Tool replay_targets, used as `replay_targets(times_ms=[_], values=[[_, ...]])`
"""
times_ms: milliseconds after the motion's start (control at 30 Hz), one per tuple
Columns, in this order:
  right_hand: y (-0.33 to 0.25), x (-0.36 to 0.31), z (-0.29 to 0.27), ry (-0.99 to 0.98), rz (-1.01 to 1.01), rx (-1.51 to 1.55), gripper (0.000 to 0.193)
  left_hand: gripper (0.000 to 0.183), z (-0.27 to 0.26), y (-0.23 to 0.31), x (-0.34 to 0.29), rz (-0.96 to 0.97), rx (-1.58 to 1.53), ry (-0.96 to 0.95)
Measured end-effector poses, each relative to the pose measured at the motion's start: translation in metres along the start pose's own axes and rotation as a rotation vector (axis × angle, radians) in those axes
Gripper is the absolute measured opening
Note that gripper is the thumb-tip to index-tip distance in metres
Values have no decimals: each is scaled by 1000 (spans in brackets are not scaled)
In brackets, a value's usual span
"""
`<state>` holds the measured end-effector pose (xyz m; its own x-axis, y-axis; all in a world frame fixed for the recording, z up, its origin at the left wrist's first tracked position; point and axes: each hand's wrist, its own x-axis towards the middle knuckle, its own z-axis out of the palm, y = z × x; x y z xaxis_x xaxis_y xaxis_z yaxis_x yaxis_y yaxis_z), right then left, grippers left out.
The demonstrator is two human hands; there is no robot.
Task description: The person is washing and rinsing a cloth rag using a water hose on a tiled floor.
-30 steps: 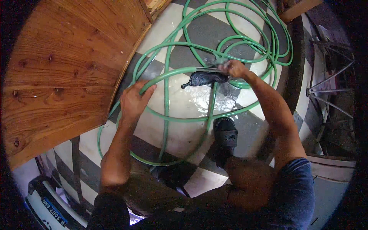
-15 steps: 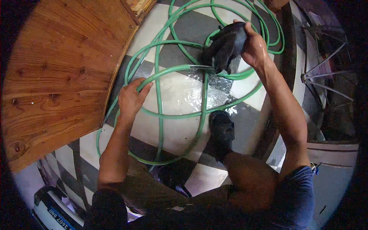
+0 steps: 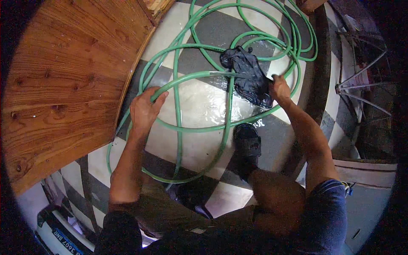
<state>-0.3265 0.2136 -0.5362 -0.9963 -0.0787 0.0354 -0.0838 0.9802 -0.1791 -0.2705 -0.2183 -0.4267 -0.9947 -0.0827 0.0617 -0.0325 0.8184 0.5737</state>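
My left hand (image 3: 143, 111) is wrapped round a green hose (image 3: 180, 80) near its end. A clear stream of water leaves the hose end toward the right and hits a limp, wet black cloth (image 3: 250, 76). The cloth lies spread and crumpled on the tiles, shiny with water; whether it is a garment or a bag I cannot make out. At the cloth's right edge my right hand (image 3: 280, 91) is closed, its fingers pinching that edge. Part of its grip is hidden behind the fingers.
More loops of the hose (image 3: 293, 25) lie over the wet checkered tile floor (image 3: 195, 102). A brown wooden panel (image 3: 76, 80) stands at the left. My dark sandal (image 3: 247, 138) is just below the cloth. Right of a dark ledge (image 3: 312, 80) are thin metal rods (image 3: 361, 86).
My right hand has come down and nearer, and the black cloth, held up bunched before, now lies spread on the floor under the water. The left hand and hose have hardly moved.
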Motion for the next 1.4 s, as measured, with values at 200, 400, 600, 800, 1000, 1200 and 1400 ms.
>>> replay_targets(times_ms=[200, 400, 600, 800, 1000, 1200, 1400], values=[[-7, 38, 47, -12, -120, 245, 41, 33, -3, 6, 7, -97, 29, -7], [-60, 76, 24, -358, 29, -4, 61, 38, -7, -6, 5, -122, 20, 111], [-55, 104, 40, -145, -103, -145, 48, 37, -14, 2, 5, -141, 15, 179], [-72, 102, 29, -259, -79, -265, 31, 36, -16, -3, -1, -159, 17, 174], [-70, 100, 41, -292, 43, -143, 32, 34, -11, -3, -3, -127, -23, 138], [-68, 87, 30, -228, -185, -321, 27, 31, -12, -2, -6, -73, -15, 152], [-73, 71, 29, -31, -455, 3, 17, 30, -18, -1, -3, -132, -41, 156]])
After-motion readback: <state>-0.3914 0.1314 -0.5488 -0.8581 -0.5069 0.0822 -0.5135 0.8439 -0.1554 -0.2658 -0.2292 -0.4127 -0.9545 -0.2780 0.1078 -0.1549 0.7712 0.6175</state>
